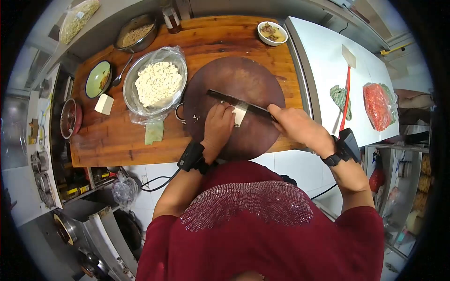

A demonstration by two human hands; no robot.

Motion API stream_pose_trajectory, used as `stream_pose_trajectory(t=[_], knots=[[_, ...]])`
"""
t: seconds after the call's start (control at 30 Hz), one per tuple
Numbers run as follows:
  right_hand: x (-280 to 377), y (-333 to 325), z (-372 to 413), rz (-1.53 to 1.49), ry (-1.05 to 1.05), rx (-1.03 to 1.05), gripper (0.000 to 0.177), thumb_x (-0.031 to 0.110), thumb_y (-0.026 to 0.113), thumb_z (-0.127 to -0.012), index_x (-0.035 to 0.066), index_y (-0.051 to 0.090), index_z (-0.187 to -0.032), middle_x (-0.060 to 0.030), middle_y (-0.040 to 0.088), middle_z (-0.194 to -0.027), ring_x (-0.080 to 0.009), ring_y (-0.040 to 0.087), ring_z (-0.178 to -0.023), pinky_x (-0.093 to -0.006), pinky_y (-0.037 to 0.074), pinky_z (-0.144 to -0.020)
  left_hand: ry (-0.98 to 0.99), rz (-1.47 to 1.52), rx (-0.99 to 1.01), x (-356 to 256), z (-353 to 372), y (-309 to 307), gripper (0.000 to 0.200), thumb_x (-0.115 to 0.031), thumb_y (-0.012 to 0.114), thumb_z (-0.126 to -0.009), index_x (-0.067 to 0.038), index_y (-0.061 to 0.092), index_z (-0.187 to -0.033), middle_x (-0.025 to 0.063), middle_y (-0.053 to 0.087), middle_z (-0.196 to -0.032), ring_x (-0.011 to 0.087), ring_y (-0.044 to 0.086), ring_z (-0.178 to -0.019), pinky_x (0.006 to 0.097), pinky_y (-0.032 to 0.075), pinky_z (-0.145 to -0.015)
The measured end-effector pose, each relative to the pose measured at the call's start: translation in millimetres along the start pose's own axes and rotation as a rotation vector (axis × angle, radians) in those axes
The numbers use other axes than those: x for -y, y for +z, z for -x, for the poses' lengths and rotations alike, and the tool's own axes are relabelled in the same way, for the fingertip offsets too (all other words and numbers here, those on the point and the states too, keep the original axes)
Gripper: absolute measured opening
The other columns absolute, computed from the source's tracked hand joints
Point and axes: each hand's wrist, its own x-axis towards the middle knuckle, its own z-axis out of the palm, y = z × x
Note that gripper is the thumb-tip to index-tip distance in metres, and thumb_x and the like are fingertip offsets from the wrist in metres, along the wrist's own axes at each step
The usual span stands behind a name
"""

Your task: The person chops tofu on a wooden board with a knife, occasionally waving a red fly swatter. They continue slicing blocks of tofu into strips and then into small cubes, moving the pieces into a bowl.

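Note:
My right hand (302,126) grips the handle of a kitchen knife (241,102), whose dark, wide blade lies across the round brown cutting board (234,72). A small piece of white tofu (240,115) rests on the board just under the blade. My left hand (218,125) is closed, its curled fingers against the tofu's left side and close to the blade. To the left, a metal bowl (130,89) lined with clear plastic holds a heap of small white crumbled pieces (158,84). A larger white block (104,104) sits on the wooden table beside that bowl.
Around the back of the wooden table (211,30) stand a pan of noodles (137,35), a bottle (171,19) and a small white bowl (273,33). A green bowl (98,79) is at left. The white surface (323,51) at right holds a red-handled swatter (348,89) and a bag (377,107).

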Motion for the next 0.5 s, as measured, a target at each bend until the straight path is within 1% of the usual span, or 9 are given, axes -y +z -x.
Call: stream_pose_trajectory(t=[0.17,0.23,0.27,0.37,0.4,0.47,0.5], knots=[[2.9,4.8,-15.2,0.034,0.010,0.051,0.017,0.004,0.051,-0.080,0.004,0.040,-0.094,-0.0213,0.056,-0.069,-0.0418,0.056,-0.069,-0.0479,0.042,-0.058,-0.030,0.048,-0.032,0.4,-0.8,0.1,0.019,-0.007,0.062,-0.075,-0.002,0.058,-0.092,0.0110,0.054,-0.096,0.0291,0.053,-0.092,0.0381,0.044,-0.081],[-4.4,24.1,-26.7,0.004,0.099,0.104,0.018,0.006,0.050,-0.080,0.004,0.040,-0.095,-0.0212,0.058,-0.071,-0.0423,0.057,-0.070,-0.0489,0.043,-0.059,-0.032,0.063,-0.044,0.2,-0.1,0.3,0.019,-0.007,0.061,-0.074,-0.002,0.058,-0.092,0.0112,0.054,-0.096,0.0294,0.053,-0.092,0.0385,0.044,-0.081],[-5.7,35.5,-30.1,0.007,0.095,0.106,0.018,0.006,0.050,-0.080,0.004,0.040,-0.095,-0.0212,0.058,-0.071,-0.0423,0.057,-0.070,-0.0489,0.043,-0.059,-0.032,0.078,-0.041,0.8,0.6,2.2,0.020,-0.007,0.061,-0.075,-0.002,0.058,-0.093,0.0113,0.054,-0.097,0.0296,0.053,-0.093,0.0386,0.043,-0.082],[-10.8,66.9,-32.2,0.038,0.120,-0.054,0.019,0.010,0.053,-0.082,0.005,0.041,-0.096,-0.0222,0.059,-0.075,-0.0435,0.058,-0.074,-0.0506,0.045,-0.061,-0.028,0.075,-0.043,3.1,0.4,5.6,0.021,-0.006,0.060,-0.075,-0.001,0.058,-0.095,0.0113,0.054,-0.098,0.0300,0.052,-0.095,0.0388,0.043,-0.083],[-16.6,69.8,-30.8,0.035,0.120,-0.057,0.019,0.010,0.053,-0.082,0.005,0.041,-0.096,-0.0222,0.059,-0.075,-0.0435,0.058,-0.074,-0.0506,0.045,-0.061,-0.026,0.064,-0.034,2.5,3.0,6.1,0.021,-0.006,0.060,-0.075,-0.001,0.058,-0.096,0.0112,0.054,-0.098,0.0301,0.052,-0.096,0.0388,0.043,-0.084],[-19.2,61.6,-32.9,0.028,0.037,-0.076,0.014,0.006,0.048,-0.083,0.002,0.042,-0.094,-0.0234,0.060,-0.075,-0.0409,0.060,-0.074,-0.0489,0.047,-0.062,-0.015,0.055,-0.021,1.7,4.2,4.1,0.022,-0.005,0.060,-0.075,-0.001,0.058,-0.096,0.0111,0.054,-0.098,0.0298,0.052,-0.096,0.0384,0.043,-0.085],[-20.5,57.8,-32.2,0.025,0.034,-0.086,0.014,0.006,0.048,-0.083,0.002,0.042,-0.094,-0.0234,0.060,-0.075,-0.0409,0.060,-0.074,-0.0489,0.047,-0.062,-0.010,0.047,-0.013,2.5,3.2,2.1,0.022,-0.005,0.059,-0.074,-0.002,0.058,-0.096,0.0110,0.054,-0.098,0.0295,0.052,-0.097,0.0381,0.043,-0.086]])
